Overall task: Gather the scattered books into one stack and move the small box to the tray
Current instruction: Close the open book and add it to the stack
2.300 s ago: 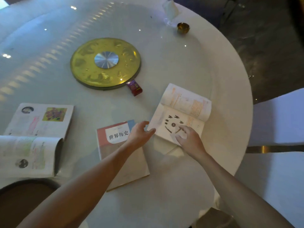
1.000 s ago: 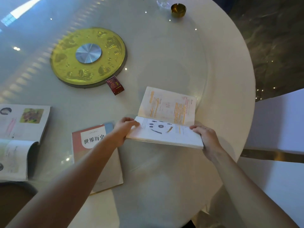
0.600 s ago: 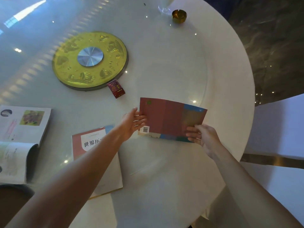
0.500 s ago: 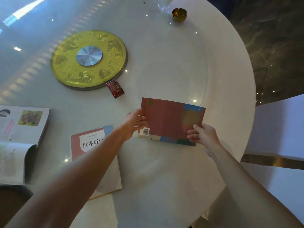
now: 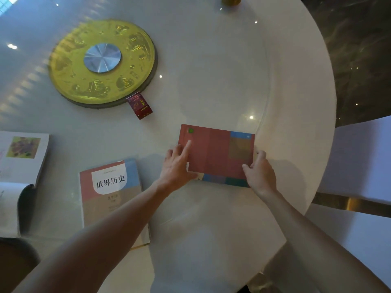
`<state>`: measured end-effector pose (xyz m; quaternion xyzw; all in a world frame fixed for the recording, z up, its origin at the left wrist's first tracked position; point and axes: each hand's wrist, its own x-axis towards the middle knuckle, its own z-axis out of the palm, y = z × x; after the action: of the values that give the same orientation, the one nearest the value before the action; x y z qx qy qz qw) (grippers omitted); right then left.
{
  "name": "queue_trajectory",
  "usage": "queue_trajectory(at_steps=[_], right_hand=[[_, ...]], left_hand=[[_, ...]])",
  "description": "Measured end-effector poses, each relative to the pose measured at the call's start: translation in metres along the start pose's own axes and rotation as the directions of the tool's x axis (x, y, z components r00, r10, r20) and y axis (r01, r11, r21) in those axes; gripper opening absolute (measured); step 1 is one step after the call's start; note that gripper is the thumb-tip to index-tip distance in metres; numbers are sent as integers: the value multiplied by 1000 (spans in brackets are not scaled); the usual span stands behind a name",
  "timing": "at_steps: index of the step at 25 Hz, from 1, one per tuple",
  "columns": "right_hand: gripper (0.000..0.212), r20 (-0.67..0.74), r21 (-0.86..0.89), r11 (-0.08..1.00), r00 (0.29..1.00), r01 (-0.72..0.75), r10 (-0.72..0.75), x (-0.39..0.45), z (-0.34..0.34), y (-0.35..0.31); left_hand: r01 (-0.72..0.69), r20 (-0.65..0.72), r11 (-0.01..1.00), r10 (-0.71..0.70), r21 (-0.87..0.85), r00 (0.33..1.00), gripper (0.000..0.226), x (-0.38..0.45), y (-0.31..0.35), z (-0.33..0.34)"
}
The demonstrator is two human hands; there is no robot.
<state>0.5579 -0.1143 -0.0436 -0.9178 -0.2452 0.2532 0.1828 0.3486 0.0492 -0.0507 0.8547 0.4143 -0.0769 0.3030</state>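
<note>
A closed book with a red back cover lies flat near the table's right side. My left hand holds its left edge with the forefinger stretched over the cover. My right hand grips its lower right corner. A second closed book with a red, white and blue cover lies to the left, under my left forearm. An open book rests at the far left edge. A small dark red box sits against the near rim of the round golden tray.
The round white table has a glass turntable on top. A small brass dish stands at the far edge. White-covered chairs are at the right, and a dark chair back is at the lower left.
The right-hand book was open a second ago; it has been closed and now lies back cover up. Both hands have settled onto its edges. The view has tilted slightly.
</note>
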Motion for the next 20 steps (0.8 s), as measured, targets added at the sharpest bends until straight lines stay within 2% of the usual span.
queue_trajectory(at_steps=[2,4,6,8,11,13,15,17,20], right_hand=[[59,-13,-163,955,968,247,-252,-14,6,3],[65,132,-308,828,883,468,-450,-24,14,6],[79,370,-435,705,825,560,-427,-35,23,6],[86,441,-555,612,823,563,-357,-42,30,7],[74,369,-626,518,807,583,-462,-47,31,4],[60,296,-616,491,759,616,-580,-45,27,4],[36,229,-573,479,691,665,-685,-47,13,0],[18,141,-540,468,623,699,-769,-49,0,-16],[10,14,-561,376,463,738,-886,-48,-15,-49]], left_hand=[[-25,-14,998,26,62,1000,92,-4,1,4],[-34,-3,995,35,94,999,87,-7,2,6],[-50,26,992,47,112,999,87,-11,3,7],[-43,28,997,42,66,999,81,-14,4,4],[-18,59,999,21,-48,998,72,-20,2,0],[-21,100,999,25,-37,995,80,-28,0,-5],[-59,124,997,52,48,991,85,-38,-1,-8],[-99,105,988,86,119,991,80,-46,0,-10],[-81,-25,992,84,99,996,54,-54,4,-17]])
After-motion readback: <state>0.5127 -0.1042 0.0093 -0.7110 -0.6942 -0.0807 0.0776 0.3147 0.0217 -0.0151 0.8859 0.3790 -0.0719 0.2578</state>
